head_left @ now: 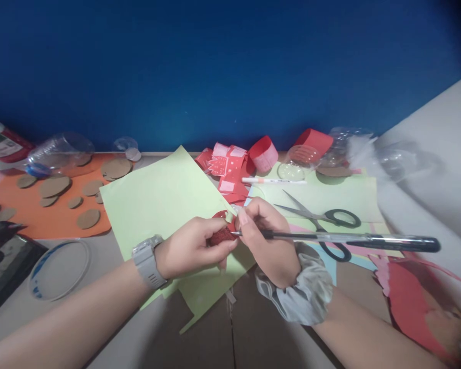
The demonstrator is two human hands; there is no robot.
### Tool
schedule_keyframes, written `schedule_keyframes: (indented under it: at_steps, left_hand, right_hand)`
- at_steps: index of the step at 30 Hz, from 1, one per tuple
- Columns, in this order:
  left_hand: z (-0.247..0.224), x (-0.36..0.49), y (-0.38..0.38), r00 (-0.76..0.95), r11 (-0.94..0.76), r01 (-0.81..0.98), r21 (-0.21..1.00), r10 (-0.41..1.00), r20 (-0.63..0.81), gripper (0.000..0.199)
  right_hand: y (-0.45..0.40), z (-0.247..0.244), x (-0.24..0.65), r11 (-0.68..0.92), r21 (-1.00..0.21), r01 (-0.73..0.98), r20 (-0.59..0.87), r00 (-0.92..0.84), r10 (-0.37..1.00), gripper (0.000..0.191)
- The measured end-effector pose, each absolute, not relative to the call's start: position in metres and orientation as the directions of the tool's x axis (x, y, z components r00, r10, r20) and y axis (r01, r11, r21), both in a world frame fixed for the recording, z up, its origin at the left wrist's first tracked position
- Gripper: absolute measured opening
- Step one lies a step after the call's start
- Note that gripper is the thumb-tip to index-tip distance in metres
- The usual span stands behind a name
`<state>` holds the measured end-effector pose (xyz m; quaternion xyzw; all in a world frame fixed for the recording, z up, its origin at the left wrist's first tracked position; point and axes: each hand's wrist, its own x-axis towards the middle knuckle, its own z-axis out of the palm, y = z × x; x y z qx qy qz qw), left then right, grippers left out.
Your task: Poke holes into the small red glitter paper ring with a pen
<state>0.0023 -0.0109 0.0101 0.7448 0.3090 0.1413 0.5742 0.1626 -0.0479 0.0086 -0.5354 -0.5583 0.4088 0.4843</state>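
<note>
A small red piece with a dark pattern (222, 236) is pinched between the thumb and fingers of my left hand (194, 246), which wears a grey watch. My right hand (267, 238), with a grey scrunchie at the wrist, is closed around a black pen (369, 240). The pen lies nearly level, its tip pointing left and close to the red piece. At the right fingertips shows a small whitish, clear bit I cannot make out. Beneath and behind both hands lies a light green paper sheet (157, 200). My fingers hide part of the red piece.
Scissors (318, 220) lie open to the right, below a white marker (272, 181). Red paper loops (263, 154) stand at the back. Cardboard discs (88, 219) rest on orange paper (69, 228) at left, near a clear plastic bottle (61, 154) and a clear ring (34, 271).
</note>
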Motion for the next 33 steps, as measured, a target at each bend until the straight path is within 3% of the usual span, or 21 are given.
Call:
schedule_keyframes:
  at_steps: [12,33]
  left_hand:
    - [0.0096,0.0023,-0.0110,0.762,-0.150,0.299,0.942,0.632,-0.142,0.024]
    - [0.0098,0.0032,-0.0098,0.753,-0.152,0.337,0.929,0.636,-0.169,0.025]
  right_hand:
    - [-0.0485,0.0079,0.1633,0.166,-0.960,0.224,0.173,0.011,0.985,0.024]
    - [-0.0480,0.0017,0.1641,0.130,-0.973,0.189,0.136,0.015,0.991,0.030]
